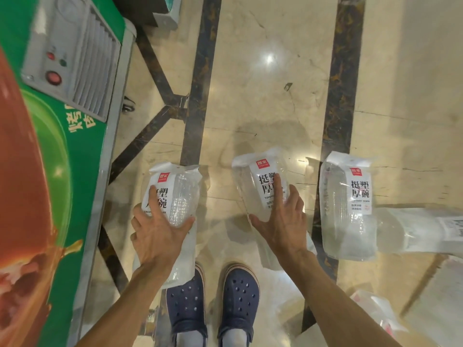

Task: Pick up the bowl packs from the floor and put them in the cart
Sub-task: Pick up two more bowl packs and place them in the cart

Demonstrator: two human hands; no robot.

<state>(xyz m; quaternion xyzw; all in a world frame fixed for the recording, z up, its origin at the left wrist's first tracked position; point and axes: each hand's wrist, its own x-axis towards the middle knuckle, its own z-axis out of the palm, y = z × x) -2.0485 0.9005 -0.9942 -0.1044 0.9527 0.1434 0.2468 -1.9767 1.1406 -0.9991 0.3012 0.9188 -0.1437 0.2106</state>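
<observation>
Left hand point(156, 231) spread open on one bowl pack point(172, 196), right hand point(283, 221) splayed on the next bowl pack point(260, 186), neither clamped yet. Slick film; could slip out if pinched loosely.

A: Glossy cream marble floor point(263, 78) here, crossed by dark brown veined strips point(342, 78) running away from the camera.

B: And a ceiling light's glare point(269, 58) bounces off the polish.

A: On the left, a green cabinet point(50, 159) with a big red-orange graphic and white lettering.

B: A grey vented panel point(75, 58) with red buttons sits on its side.
</observation>
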